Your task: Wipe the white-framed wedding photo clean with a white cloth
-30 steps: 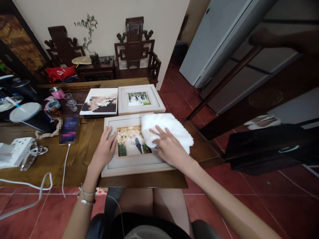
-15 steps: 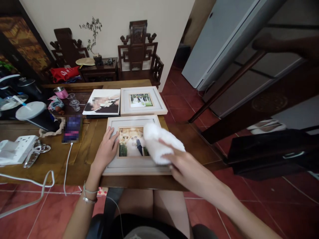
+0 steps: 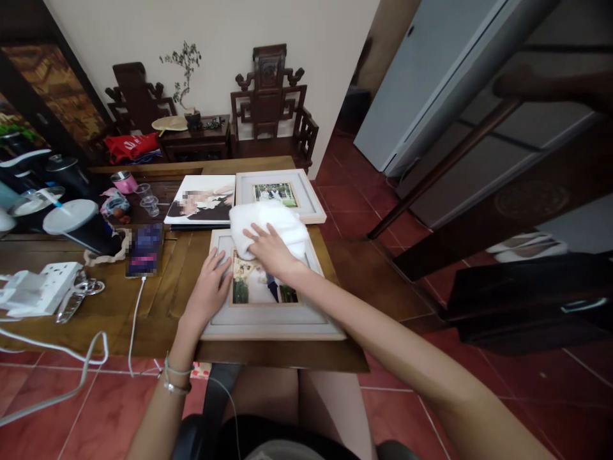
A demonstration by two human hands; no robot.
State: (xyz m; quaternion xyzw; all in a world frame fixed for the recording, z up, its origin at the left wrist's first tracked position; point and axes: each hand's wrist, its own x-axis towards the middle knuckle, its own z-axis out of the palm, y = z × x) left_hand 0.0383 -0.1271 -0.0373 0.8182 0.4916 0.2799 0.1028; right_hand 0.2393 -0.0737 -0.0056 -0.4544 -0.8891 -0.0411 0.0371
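Note:
A pale wooden photo frame (image 3: pixel 268 319) with a wedding picture lies flat on the near edge of the wooden table (image 3: pixel 110 306). My left hand (image 3: pixel 209 291) rests flat on the frame's left border, fingers spread. My right hand (image 3: pixel 271 249) presses a white cloth (image 3: pixel 263 223) onto the frame's top edge, fingers stretched out over it. The cloth overlaps the gap to a second framed photo (image 3: pixel 278 191) behind.
A photo album (image 3: pixel 201 201) lies left of the second frame. A phone (image 3: pixel 144 249) on a white cable, a white power strip (image 3: pixel 41 287), plastic cups (image 3: pixel 146 198) and a lidded drink (image 3: pixel 71 220) fill the table's left. Carved chairs (image 3: pixel 271 102) stand behind.
My right hand has swept the cloth from the frame's lower right side up to its top edge. My left hand has stayed on the left border.

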